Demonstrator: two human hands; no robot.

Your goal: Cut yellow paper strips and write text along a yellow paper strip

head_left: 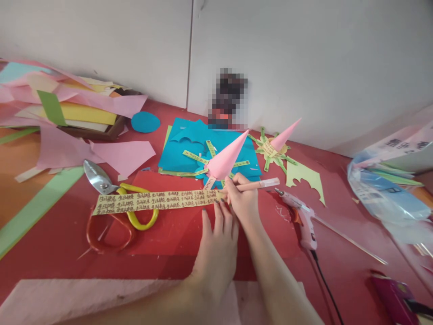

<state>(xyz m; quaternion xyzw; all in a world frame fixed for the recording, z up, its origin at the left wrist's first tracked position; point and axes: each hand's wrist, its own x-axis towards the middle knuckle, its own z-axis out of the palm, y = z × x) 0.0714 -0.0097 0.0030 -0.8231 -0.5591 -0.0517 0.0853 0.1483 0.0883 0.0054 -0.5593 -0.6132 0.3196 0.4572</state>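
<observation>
My right hand (245,201) is closed around a pale pen (260,184), its tip down at the right end of a long yellowish paper strip (162,201). Rows of handwritten characters cover the strip. Lying flat, my left hand (218,246) has its fingers stretched out along the strip's lower edge near the pen. Just beyond my hands, a pink paper cone (227,159) stands tilted on a blue paper base with written green strips radiating from it. Scissors (98,180) with one yellow and one red handle lie partly under the strip's left end. A red sheet (176,239) lies beneath.
A pink glue gun (302,221) with a cord lies to the right. Behind it are a second cone piece (286,136) and a cut yellow-green scrap (306,180). Blue sheets (169,151) lie in the middle. Paper scraps fill a tray (111,131) at left; plastic bags (389,180) lie right.
</observation>
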